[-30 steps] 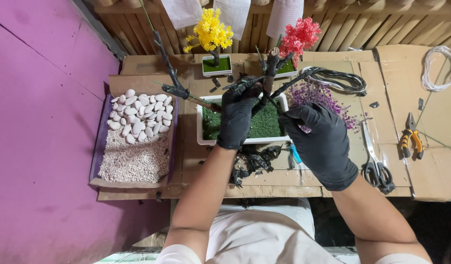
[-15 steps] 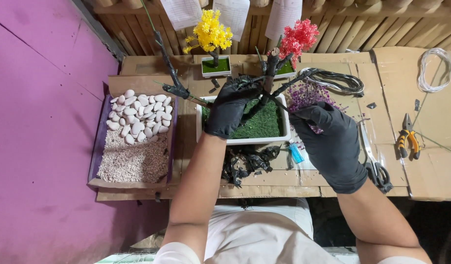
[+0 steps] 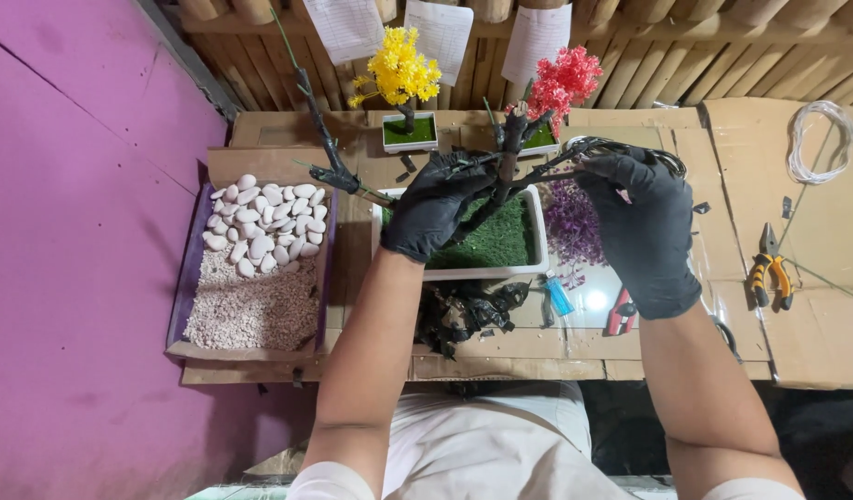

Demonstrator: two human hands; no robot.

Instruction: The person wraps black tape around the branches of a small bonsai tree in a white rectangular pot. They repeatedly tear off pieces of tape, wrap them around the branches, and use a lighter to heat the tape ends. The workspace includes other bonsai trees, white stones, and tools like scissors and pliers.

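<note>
Both my hands wear black gloves. My left hand [image 3: 435, 204] grips the dark branches of a bare artificial tree [image 3: 511, 153] that stands in a white rectangular pot [image 3: 463, 270] filled with green moss. My right hand [image 3: 641, 227] holds a thin dark branch on the tree's right side, fingers closed around it. A long branch [image 3: 326, 153] sticks out to the upper left. Purple flower sprigs [image 3: 572, 222] lie just right of the pot, partly behind my right hand.
A tray [image 3: 187, 296] at the left holds white pebbles and fine gravel. Small yellow [image 3: 400, 69] and red [image 3: 563, 81] flower trees stand at the back. Pliers [image 3: 771, 268], a white wire coil [image 3: 820, 139], red cutters [image 3: 621, 313] and black scraps [image 3: 463, 310] lie around on cardboard.
My right hand rose from the purple sprigs up to the tree's right branch. My left hand stays on the branches, shifted slightly.
</note>
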